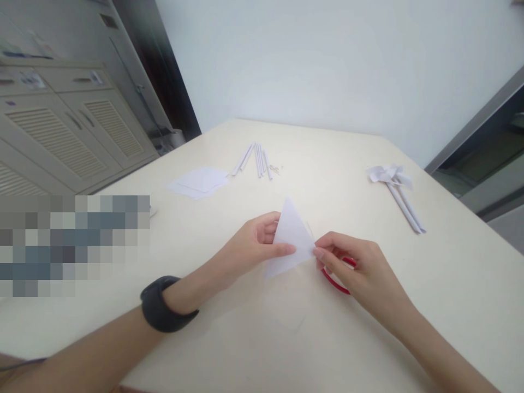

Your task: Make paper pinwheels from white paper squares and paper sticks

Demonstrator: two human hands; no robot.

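We look down on two bare hands at work over a pale table (pixel 192 355), where a white paper triangle (pixel 291 232) is held up near the middle, one corner pointing away from us. The left hand (pixel 251 245) grasps the paper along its left side, thumb laid flat across the front and the other fingers curled behind the edge; a dark wristband (pixel 164 305) circles that wrist. The right hand (pixel 360 265) pinches the right-hand corner between thumb and fingertips, its remaining fingers bent inward. Beneath that same hand we see a curved red handle (pixel 335 284), partly covered, and we cannot tell whether the hand touches it. Farther out, beyond the left hand, flat white sheets (pixel 198 183) overlap in a loose pile. Just to the right of them lie several thin paper sticks (pixel 259 160), spread in two small groups, with some tiny thin pieces (pixel 274 169) beside them, too small for us to identify. On the right side of the table, well apart from the hands, curled paper shapes (pixel 388 174) sit at the far end of two longer rolled sticks (pixel 404 207). Behind the table we see a plain pale wall (pixel 307 65), and at the left, a cabinet (pixel 65 128) with slatted doors.
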